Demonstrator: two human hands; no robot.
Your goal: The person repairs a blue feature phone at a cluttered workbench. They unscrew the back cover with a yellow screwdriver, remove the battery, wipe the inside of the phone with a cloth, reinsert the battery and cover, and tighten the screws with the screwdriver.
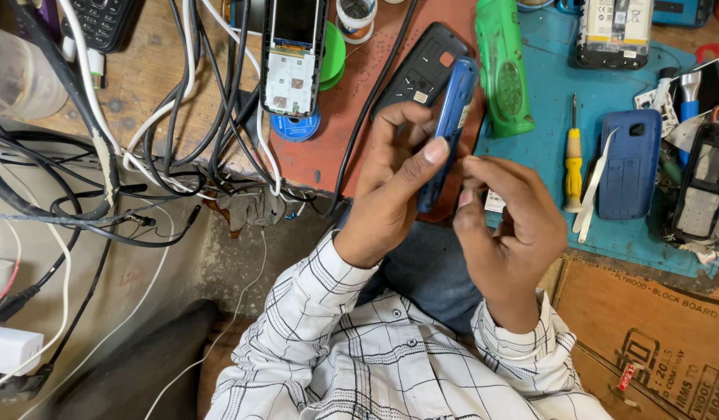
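Observation:
My left hand grips a slim blue phone body, held edge-on above the bench edge, thumb lying along its side. My right hand is curled beside the phone's lower end, fingertips pinched close to it; whether they touch it or hold a small part I cannot tell. A black phone back cover lies on the red mat just behind the blue phone.
A green plastic case, a yellow-handled screwdriver, a blue phone cover and a white pry strip lie on the teal mat. An opened phone and tangled cables sit at left. A cardboard box is at lower right.

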